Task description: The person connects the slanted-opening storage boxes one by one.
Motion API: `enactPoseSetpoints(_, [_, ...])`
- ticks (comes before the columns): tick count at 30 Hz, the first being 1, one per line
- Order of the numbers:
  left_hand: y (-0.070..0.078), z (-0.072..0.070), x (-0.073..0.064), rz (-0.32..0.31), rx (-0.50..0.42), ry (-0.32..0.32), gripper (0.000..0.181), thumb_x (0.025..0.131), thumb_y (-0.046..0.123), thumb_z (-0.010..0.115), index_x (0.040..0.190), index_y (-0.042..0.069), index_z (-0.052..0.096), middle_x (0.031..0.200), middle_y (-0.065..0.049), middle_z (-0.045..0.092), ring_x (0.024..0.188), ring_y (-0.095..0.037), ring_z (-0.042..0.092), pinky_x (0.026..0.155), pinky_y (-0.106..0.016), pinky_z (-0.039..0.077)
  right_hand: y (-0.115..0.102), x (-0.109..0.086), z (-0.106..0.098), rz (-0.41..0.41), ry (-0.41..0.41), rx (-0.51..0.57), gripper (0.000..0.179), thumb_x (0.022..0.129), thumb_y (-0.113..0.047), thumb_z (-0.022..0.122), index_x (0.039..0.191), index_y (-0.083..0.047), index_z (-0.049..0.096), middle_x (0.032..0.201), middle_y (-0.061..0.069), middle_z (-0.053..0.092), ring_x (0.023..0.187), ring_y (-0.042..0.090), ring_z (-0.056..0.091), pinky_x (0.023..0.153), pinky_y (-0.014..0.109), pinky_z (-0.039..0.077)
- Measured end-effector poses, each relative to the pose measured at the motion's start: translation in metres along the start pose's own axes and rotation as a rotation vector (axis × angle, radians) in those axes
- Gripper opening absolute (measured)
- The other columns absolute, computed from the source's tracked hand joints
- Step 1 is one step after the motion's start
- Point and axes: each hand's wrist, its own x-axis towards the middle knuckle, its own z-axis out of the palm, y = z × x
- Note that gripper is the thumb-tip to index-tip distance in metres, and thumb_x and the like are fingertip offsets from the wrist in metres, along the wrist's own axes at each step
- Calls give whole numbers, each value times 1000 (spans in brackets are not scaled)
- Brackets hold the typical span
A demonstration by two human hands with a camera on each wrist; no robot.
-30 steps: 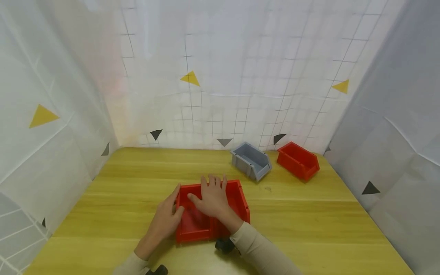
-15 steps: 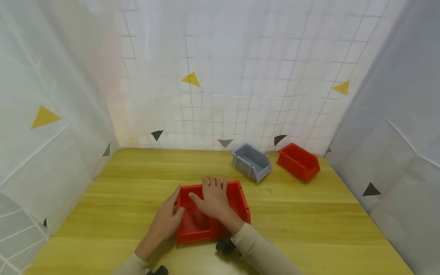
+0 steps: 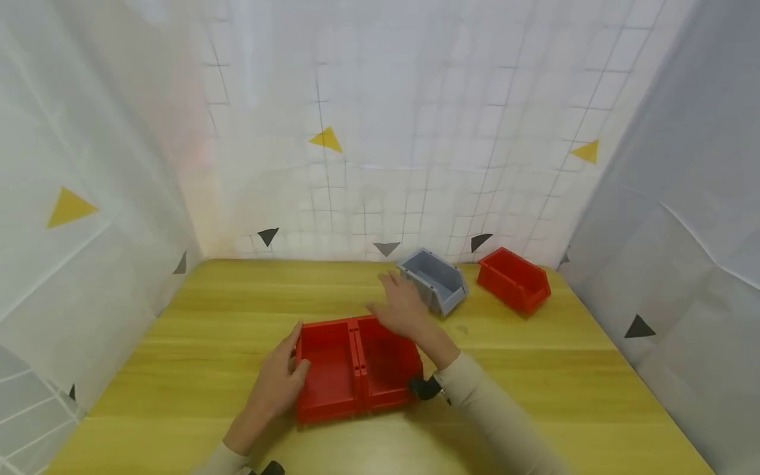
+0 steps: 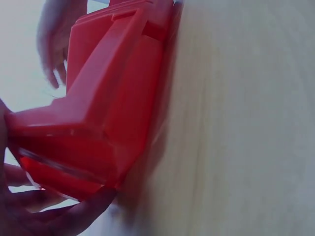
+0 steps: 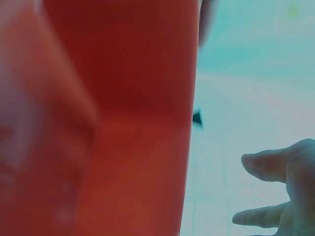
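Two red plastic storage bins stand side by side on the table, the left bin [image 3: 326, 410] and the right bin [image 3: 388, 400]. My left hand [image 3: 278, 379] grips the left bin's outer side wall, thumb over the rim. The left wrist view shows its fingers curled round that red wall [image 4: 133, 88]. My right hand [image 3: 406, 310] is above the right bin's back corner, fingers extended and holding nothing. It overlaps the near left side of a grey bin [image 3: 454, 300]. In the right wrist view its thumb and fingers [image 5: 266, 216] are spread beside red plastic.
Another red bin [image 3: 505, 288] stands at the back right, beside the grey one. The wood-grain table [image 3: 237, 310] runs back to a white sheet wall [image 3: 380, 99], with sheets at both sides too.
My right hand has let go of the paired red bins' back and moved up and right toward the grey bin. The paired bins shifted slightly left in view; my left hand stays on them.
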Motion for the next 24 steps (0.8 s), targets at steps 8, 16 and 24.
enactPoseSetpoints(8, [-1,-8,0,81,44,58,64,95,0,62,156,-4,42,164,-16,34,146,-40,37,97,-48,55,60,31,-34,52,58,-139,59,101,-25,61,147,10,49,151,31,46,137,49,44,114,59,35])
enactPoseSetpoints(16, [-6,-13,3,126,52,83,63,96,-2,64,156,1,45,164,-4,37,146,-31,38,66,-28,50,121,46,-41,148,68,-202,56,100,-18,55,148,9,48,154,37,38,141,55,36,117,64,28])
enactPoseSetpoints(24, [-7,-13,4,173,57,92,62,95,-5,64,154,-4,45,161,-12,42,146,-33,40,110,-51,39,154,47,-47,254,9,-149,62,99,-4,51,155,12,30,152,40,34,139,54,38,114,64,32])
